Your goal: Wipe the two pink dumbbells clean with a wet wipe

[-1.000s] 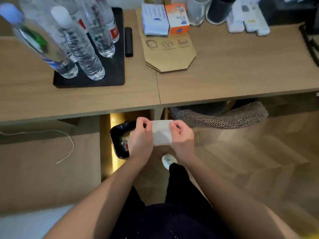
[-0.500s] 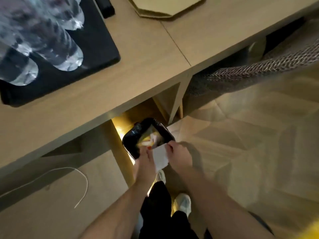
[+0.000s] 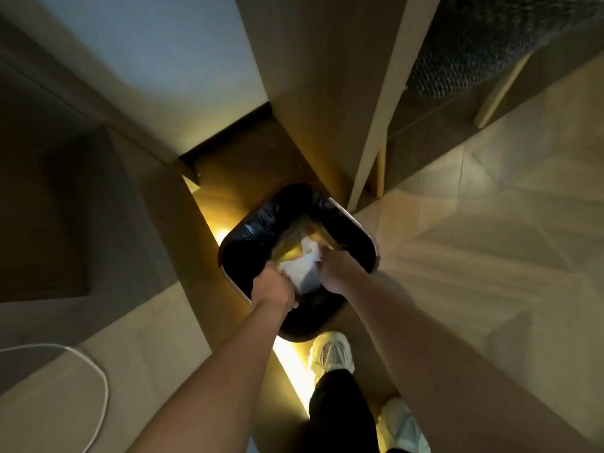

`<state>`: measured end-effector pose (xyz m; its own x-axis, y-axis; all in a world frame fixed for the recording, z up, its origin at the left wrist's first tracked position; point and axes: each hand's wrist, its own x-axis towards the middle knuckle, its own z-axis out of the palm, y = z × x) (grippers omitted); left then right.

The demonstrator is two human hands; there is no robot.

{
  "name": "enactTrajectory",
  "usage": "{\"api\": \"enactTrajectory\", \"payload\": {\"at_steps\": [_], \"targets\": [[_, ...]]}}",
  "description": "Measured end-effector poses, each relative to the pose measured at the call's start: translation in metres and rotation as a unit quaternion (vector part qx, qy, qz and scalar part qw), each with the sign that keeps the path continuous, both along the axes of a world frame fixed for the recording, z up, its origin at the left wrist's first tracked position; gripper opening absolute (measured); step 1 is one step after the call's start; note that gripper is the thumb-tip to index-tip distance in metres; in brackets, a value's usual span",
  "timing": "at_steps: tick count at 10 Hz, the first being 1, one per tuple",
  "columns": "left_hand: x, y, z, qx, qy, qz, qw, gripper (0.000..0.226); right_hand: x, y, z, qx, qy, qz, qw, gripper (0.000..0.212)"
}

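Wipe [image 3: 302, 273]: white, crumpled, above bin [image 3: 352, 218] mouth; left hand [image 3: 273, 288] pinches it at 8 o'clock, right hand [image 3: 337, 273] at 3.

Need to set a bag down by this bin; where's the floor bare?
Bare floor right of the bin, past the desk leg. Crowded over the bin: left hand and right hand hold the white sheet; shoe at its near side, cable left.

Crumpled white wet wipe [image 3: 302, 274] — soft, matt, creased like damp cloth. The black plastic bin liner [image 3: 258, 227] is glossy and wrinkled, catching the light. The pale bin rim [image 3: 348, 215] looks like smooth, hard plastic. Tan wooden desk panel [image 3: 310, 76] — matt, faint grain. The dark woven chair seat [image 3: 474, 44] reads rough. White mesh-knit shoe [image 3: 331, 356], dull.
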<state>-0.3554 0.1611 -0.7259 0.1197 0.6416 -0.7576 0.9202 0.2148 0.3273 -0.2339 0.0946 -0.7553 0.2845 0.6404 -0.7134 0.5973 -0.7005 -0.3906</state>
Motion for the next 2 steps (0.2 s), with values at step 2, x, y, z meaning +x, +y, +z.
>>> {"api": "enactTrajectory", "payload": {"at_steps": [2], "targets": [[0.005,-0.003,0.052,0.097,0.067,-0.159,0.980,0.058,0.023,-0.013,0.051,0.057,-0.079,-0.038,0.995,0.056]]}}
